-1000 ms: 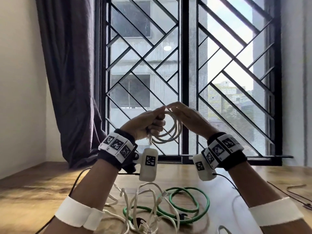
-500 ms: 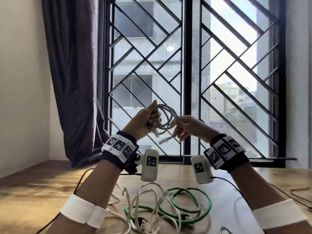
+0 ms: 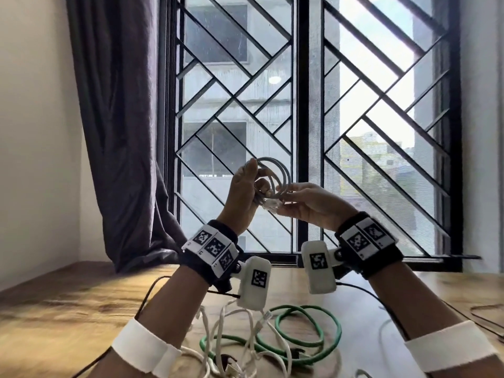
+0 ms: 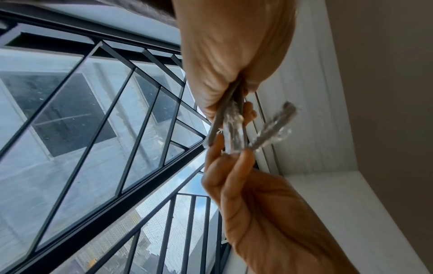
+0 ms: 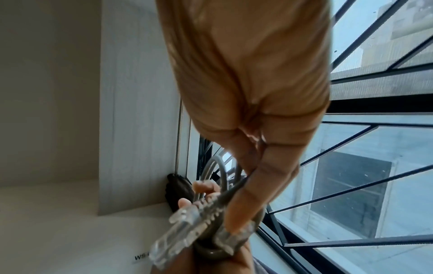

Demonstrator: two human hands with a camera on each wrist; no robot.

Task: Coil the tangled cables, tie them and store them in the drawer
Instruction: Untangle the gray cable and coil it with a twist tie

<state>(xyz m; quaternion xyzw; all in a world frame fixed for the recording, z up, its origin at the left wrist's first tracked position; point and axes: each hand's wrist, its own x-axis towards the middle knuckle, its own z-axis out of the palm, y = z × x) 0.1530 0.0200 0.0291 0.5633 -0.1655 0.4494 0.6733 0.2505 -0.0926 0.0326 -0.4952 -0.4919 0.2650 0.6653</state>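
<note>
A grey cable [image 3: 281, 174], wound into a small coil, is held up in front of the window. My left hand [image 3: 255, 177] grips the coil's left side, thumb on top; its strands [image 4: 226, 111] run out of my fist. My right hand [image 3: 283, 199] pinches the cable's loose end at the bottom of the coil, and a finger [image 5: 246, 202] presses that end against the loops. Two clear plugs [image 5: 178, 235] stick out below the coil, also seen as plugs [image 4: 233, 133] between both hands. Tangled white cables [image 3: 234, 331] and a green cable [image 3: 305, 339] lie on the wooden table [image 3: 68, 317].
A barred window [image 3: 300, 118] stands right behind my hands, and a dark curtain [image 3: 122, 132] hangs at its left. Thin black wires [image 3: 485, 317] trail over the table at the right. No drawer is in view.
Both hands have risen with the coil. My right hand, which had drawn the loose end away to the right, has come back against the coil's lower side.
</note>
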